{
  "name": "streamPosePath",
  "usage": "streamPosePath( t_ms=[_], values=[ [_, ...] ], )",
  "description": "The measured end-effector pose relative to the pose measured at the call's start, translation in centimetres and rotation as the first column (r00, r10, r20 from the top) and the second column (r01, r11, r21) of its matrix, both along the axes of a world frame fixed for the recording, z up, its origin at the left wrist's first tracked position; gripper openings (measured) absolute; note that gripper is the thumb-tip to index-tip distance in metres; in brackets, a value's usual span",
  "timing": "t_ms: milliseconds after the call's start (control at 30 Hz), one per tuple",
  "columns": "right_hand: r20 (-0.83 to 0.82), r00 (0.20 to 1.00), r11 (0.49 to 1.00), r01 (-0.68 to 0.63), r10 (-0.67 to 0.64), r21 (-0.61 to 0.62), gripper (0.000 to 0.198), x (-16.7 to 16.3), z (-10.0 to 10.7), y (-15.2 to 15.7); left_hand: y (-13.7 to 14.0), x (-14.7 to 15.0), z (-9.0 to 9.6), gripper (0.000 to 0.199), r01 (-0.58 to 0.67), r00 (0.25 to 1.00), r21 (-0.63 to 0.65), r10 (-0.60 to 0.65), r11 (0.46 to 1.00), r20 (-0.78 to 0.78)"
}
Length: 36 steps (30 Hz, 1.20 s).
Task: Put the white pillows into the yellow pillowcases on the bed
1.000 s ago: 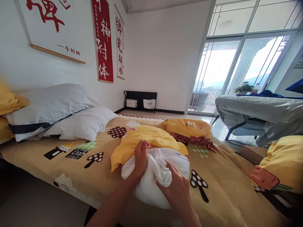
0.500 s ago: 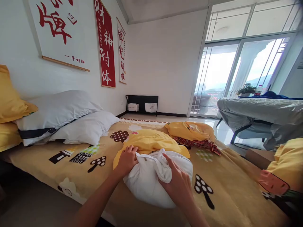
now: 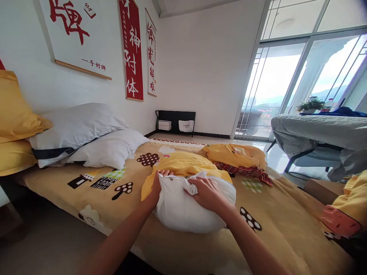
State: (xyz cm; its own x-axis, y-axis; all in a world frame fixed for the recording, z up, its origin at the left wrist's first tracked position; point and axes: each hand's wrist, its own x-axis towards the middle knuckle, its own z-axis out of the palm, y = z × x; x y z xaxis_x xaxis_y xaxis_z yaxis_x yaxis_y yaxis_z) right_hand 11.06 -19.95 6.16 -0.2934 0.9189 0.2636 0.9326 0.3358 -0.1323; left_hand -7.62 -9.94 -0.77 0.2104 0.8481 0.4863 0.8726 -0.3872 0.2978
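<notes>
A plump white cushion point(image 3: 189, 210) with a zip along its upper edge lies on the bed in front of me. My left hand point(image 3: 156, 187) is closed on its left corner near the zip pull point(image 3: 171, 178), the fingers mostly hidden behind the fabric. With fingers and thumb my right hand point(image 3: 207, 191) pinches a bunched fold of the same fabric at the top. Yellow fabric point(image 3: 186, 164) spreads directly behind the cushion, touching it; whether they are joined I cannot tell.
A patterned tan blanket point(image 3: 286, 217) covers the bed. White pillows point(image 3: 77, 122) and yellow pillows point(image 3: 20, 110) are at the left. Folded yellow cloth point(image 3: 235, 154) with red plaid lies beyond. To the right are a covered table point(image 3: 315, 128), a chair point(image 3: 306, 156) and a yellow item point(image 3: 355, 198).
My right hand has moved up and over the cushion's top edge, its back now facing up. The left corner is pulled up and straighter. The view has tilted slightly downward.
</notes>
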Motion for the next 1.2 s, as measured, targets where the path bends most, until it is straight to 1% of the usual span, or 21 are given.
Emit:
streamPosePath(
  t_ms=[67,100,233,333,433,533,600,667,700,800,833,900,967,1033,1133,1200],
  values=[
    [-0.025,0.999,1.000,0.025,-0.026,-0.019,0.034,0.5,0.2,0.6,-0.3,-0.5,0.2,0.022,-0.031,0.997,0.041,0.034,0.999,-0.075],
    [-0.031,0.998,0.998,0.052,-0.052,-0.024,0.034,0.8,0.3,0.9,-0.5,-0.8,0.3,0.025,-0.049,0.992,0.066,0.056,0.997,-0.111],
    [-0.032,0.983,0.982,0.180,-0.181,-0.052,0.041,1.7,0.8,1.8,-0.5,-1.9,0.7,0.032,-0.084,0.967,0.157,0.118,0.984,-0.225],
    [-0.015,0.968,0.964,0.249,-0.251,-0.096,0.045,1.7,1.6,2.7,0.0,-2.3,0.9,0.031,-0.094,0.948,0.192,0.146,0.977,-0.283],
    [-0.002,0.951,0.945,0.307,-0.309,-0.116,0.045,1.8,2.8,4.0,0.1,-2.8,1.1,0.031,-0.107,0.935,0.211,0.171,0.972,-0.311],
    [0.011,0.938,0.929,0.344,-0.346,-0.134,0.047,2.1,4.1,5.5,-0.4,-3.4,1.1,0.031,-0.083,0.931,0.266,0.170,0.960,-0.323],
    [0.023,0.935,0.925,0.353,-0.354,-0.144,0.048,2.4,4.8,6.6,-0.8,-3.7,0.8,0.031,-0.039,0.930,0.310,0.148,0.950,-0.337],
    [0.036,0.937,0.925,0.349,-0.348,-0.152,0.048,2.6,5.3,7.9,-0.8,-3.8,0.4,0.033,0.003,0.930,0.312,0.112,0.950,-0.350],
    [0.042,0.939,0.925,0.344,-0.342,-0.159,0.048,2.7,5.4,8.6,-0.6,-3.8,0.2,0.033,0.014,0.934,0.289,0.090,0.957,-0.345],
    [0.061,0.946,0.928,0.324,-0.318,-0.185,0.047,2.7,5.7,10.4,0.5,-3.5,0.1,0.027,0.019,0.967,0.155,0.021,0.988,-0.253],
    [0.067,0.949,0.929,0.315,-0.308,-0.193,0.046,2.6,5.7,10.9,1.0,-3.3,0.1,0.024,0.028,0.982,0.099,-0.009,0.995,-0.187],
    [0.076,0.956,0.933,0.293,-0.283,-0.207,0.045,2.3,5.6,11.8,2.2,-3.0,0.4,0.015,0.062,0.998,-0.010,-0.062,0.998,0.033],
    [0.083,0.964,0.938,0.267,-0.254,-0.223,0.043,2.1,5.4,12.5,3.7,-2.5,0.6,0.007,0.105,0.961,-0.084,-0.079,0.991,0.264],
    [0.089,0.970,0.940,0.241,-0.226,-0.243,0.041,2.0,5.1,13.2,5.3,-2.0,0.8,0.009,0.145,0.907,-0.127,-0.080,0.981,0.413],
    [0.108,0.972,0.937,0.229,-0.208,-0.263,0.040,1.4,4.8,14.3,7.6,-1.4,0.9,0.011,0.208,0.849,-0.155,-0.099,0.966,0.520],
    [0.134,0.969,0.935,0.237,-0.208,-0.263,0.041,0.6,4.5,14.7,8.9,-1.2,0.8,0.013,0.225,0.815,-0.165,-0.093,0.960,0.572]
  ],
)
